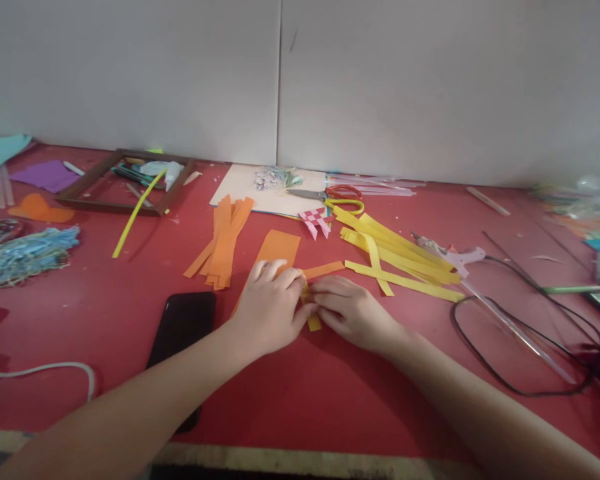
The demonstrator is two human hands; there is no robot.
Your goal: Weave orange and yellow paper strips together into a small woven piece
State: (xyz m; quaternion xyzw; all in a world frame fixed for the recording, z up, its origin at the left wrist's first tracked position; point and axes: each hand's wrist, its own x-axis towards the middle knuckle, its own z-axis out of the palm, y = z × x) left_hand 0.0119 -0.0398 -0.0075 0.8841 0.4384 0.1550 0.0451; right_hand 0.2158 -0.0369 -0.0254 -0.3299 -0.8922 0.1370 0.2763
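Observation:
My left hand (275, 303) and my right hand (353, 313) meet over the red table, fingertips pinched together on a yellow paper strip (314, 325). Its lower end pokes out beneath the fingers. An orange paper strip (325, 269) runs out to the right from between the hands; how the two strips cross is hidden. Under and behind the left hand lies a wider orange paper piece (281, 245). Loose orange strips (224, 243) are piled to the left, and yellow strips (405, 257) spread out at the right. Beyond the hands rests a pink-and-red woven paper piece (315, 221).
A black phone (183, 327) lies partly under my left forearm. Scissors (347, 199) rest by a pale sheet (235, 183) at the back. A glue gun (455, 257) with a looping black cable (485, 387) occupies the right. A brown frame (85, 183) holding small tools stands back left.

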